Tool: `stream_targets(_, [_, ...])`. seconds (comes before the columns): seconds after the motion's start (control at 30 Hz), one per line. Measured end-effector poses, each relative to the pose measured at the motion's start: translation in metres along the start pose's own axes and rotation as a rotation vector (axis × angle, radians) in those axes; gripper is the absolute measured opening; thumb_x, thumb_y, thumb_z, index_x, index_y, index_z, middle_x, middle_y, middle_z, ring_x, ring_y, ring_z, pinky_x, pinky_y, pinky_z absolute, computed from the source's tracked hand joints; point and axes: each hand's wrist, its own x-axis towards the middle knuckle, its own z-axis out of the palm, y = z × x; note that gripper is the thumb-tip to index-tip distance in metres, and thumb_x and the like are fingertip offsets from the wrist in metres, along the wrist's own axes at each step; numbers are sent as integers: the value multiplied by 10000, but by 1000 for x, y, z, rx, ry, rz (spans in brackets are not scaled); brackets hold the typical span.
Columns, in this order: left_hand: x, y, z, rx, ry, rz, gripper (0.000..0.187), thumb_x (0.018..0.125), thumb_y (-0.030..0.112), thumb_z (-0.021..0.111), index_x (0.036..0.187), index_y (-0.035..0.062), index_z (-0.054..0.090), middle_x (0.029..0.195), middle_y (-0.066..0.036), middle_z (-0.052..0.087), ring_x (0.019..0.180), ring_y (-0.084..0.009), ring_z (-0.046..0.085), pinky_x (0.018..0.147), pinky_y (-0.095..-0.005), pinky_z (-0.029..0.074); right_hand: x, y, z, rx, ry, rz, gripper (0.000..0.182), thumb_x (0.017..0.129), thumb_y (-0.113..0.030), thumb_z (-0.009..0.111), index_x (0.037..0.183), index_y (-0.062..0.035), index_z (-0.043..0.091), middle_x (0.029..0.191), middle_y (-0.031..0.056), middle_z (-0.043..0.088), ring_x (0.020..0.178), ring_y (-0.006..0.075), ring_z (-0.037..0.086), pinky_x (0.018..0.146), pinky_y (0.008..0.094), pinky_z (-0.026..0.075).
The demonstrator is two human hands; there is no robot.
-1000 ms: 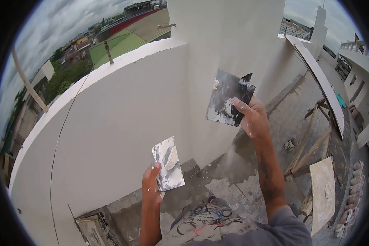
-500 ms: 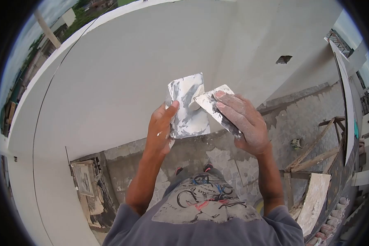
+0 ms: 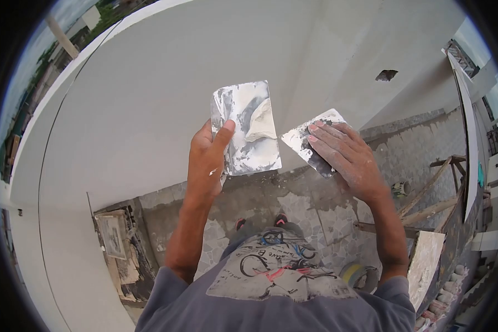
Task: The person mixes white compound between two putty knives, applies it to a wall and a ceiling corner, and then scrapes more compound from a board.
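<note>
My left hand (image 3: 209, 152) grips a rectangular plate (image 3: 243, 155) smeared with white paste, its thumb lying on the top face. A thick lump of off-white paste (image 3: 261, 123) sits near the plate's right edge. My right hand (image 3: 348, 157) holds a smaller flat blade (image 3: 301, 141), also coated with white and grey paste, with its fingers laid along the top. The blade's left corner is close to the plate's right edge, with a small gap between them. Dried white powder covers the fingers of my right hand.
A pale wall (image 3: 144, 94) curves across the front, with a hole (image 3: 386, 75) at the right. A bucket (image 3: 359, 275) stands on the tiled floor (image 3: 337, 221) near my right elbow. Wooden trestle parts (image 3: 430, 193) are at the right; a framed panel (image 3: 112, 237) leans at lower left.
My hands have moved apart, the blade going right, away from the plate, and the plate up and left. The paste lump on the plate is more exposed. The bucket shows more fully.
</note>
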Motion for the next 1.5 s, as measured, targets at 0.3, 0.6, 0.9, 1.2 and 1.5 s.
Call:
stream_targets(0.3, [1,5,5,140,-8,108,387,1013,201,524,1270,-87,530,1125,-127,649,975,-134,620,845,-286,506,36,-21,18,-139,66,-50,454,851,-85,561,1301,-23,565,1326,120,586,1237,267,553,1045,450,398])
stream_targets(0.6, [5,-5,-8,196,39,103,380,1009,179,512,1275,-93,520,1119,-138,647,985,-142,620,860,-297,500,37,-16,-1,-23,-6,35,468,832,-69,580,1298,-41,565,1331,104,583,1250,244,542,1049,452,390])
stream_targets(0.9, [9,-11,-20,114,-10,-30,391,1001,175,516,1287,-92,511,1142,-134,641,994,-145,619,864,-291,498,31,-22,14,12,-26,54,736,617,56,687,1330,-56,543,1372,97,559,1269,262,526,1066,441,392])
stream_targets(1.2, [17,-7,-25,83,-142,-26,404,1024,219,473,1282,-89,519,1141,-119,638,1018,-136,592,904,-291,470,42,-30,-5,23,-46,70,676,647,53,630,1309,-73,577,1350,99,583,1256,275,549,1053,459,416])
stream_targets(1.5, [18,1,-29,100,-172,-85,377,1033,240,467,1217,-79,549,1021,-89,659,885,-95,616,790,-263,503,43,-20,-9,71,-170,-46,719,638,49,678,1325,-134,572,1348,63,586,1261,251,540,1055,441,418])
